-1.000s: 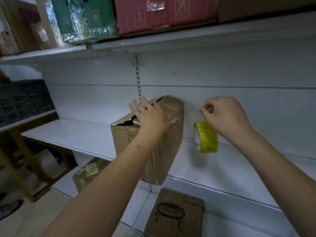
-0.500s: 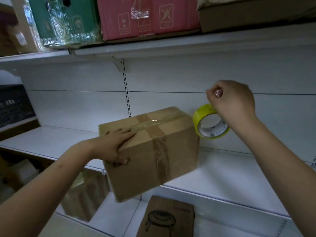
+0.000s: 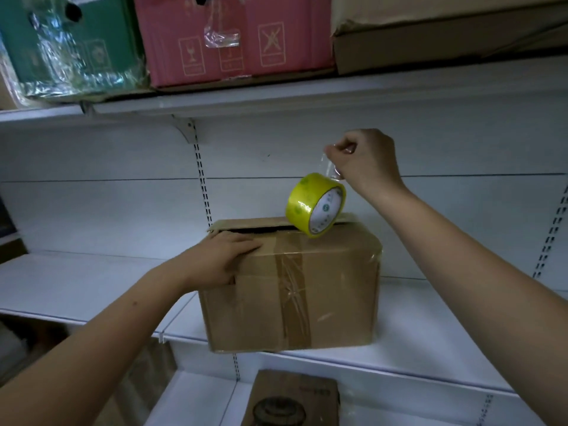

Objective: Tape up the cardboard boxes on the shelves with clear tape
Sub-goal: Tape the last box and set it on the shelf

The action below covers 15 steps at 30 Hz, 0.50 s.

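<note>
A brown cardboard box (image 3: 332, 290) stands upright on the white middle shelf (image 3: 76, 281), with old tape running down its front and a dark gap between its top flaps. My left hand (image 3: 221, 259) rests on the box's top left front corner, fingers flat on the flap and thumb down the front. My right hand (image 3: 362, 161) is raised above the box and pinches the free end of the clear tape. The yellowish tape roll (image 3: 316, 204) hangs from that strip, just over the box's top.
On the upper shelf (image 3: 276, 96) stand a green box (image 3: 70, 44), a pink box (image 3: 233, 38) and a brown box (image 3: 445, 29). Another brown box with a printed drawing (image 3: 295, 398) lies on the lower shelf. Slotted uprights run up the white back wall.
The box has been turned and set upright on the shelf, its top gap facing up. My left hand shifted to its top left corner. My right hand rose, the roll dangling over the box.
</note>
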Available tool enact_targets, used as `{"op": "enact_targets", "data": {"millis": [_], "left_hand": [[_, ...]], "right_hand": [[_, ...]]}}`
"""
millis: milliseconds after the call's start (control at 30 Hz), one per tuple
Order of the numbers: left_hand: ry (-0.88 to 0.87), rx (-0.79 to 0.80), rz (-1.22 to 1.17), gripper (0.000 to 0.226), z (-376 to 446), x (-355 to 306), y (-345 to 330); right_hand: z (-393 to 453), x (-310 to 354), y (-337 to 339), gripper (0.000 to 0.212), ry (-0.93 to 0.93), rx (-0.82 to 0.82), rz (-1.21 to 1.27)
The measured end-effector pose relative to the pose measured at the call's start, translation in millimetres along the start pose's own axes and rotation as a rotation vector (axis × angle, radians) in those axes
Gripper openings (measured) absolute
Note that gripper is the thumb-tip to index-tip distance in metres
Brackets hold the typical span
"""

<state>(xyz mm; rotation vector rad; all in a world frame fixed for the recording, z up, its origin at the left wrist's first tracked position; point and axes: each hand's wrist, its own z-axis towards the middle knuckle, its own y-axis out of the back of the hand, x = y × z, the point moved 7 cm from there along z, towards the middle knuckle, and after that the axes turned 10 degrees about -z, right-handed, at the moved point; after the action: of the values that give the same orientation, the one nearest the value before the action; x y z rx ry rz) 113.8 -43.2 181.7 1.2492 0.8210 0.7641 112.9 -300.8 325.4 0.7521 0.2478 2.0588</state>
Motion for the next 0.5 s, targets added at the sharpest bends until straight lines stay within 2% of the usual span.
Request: {"op": "enact_targets", "data": {"millis": [100,167,233,300,433,500], "left_hand": [[-0.082,-0.294,-0.288,0.049,2.5,-19.0,15.6],[-0.004,-0.465,-0.574,0.070,10.7,-29.5,22.8],[0.056,-0.469,-0.874,0.101,27.8,-45.9,19.8],[0.056,-0.480,-1.017,0.104,47.2,-61.5,13.2],[0.190,-0.730,-0.930,0.051,65.0,-51.7,15.1],[0.191,-0.849,-0.899,0.033,66.4,-38.6,28.7]], "right_hand": [[3.4,8.8,-26.0,0.021,0.058,0.097,0.038],[4.5,16.8,-40.6,0.022,0.108,0.161,-0.019],[8.1,21.0,-45.8,0.024,0.136,0.170,-0.045],[12.6,19.1,-45.5,0.025,0.107,0.181,0.022],[24.7,-6.0,-36.4,0.023,-0.069,0.172,0.212],[24.8,-31.2,-37.2,0.021,-0.206,0.217,0.304]]}}
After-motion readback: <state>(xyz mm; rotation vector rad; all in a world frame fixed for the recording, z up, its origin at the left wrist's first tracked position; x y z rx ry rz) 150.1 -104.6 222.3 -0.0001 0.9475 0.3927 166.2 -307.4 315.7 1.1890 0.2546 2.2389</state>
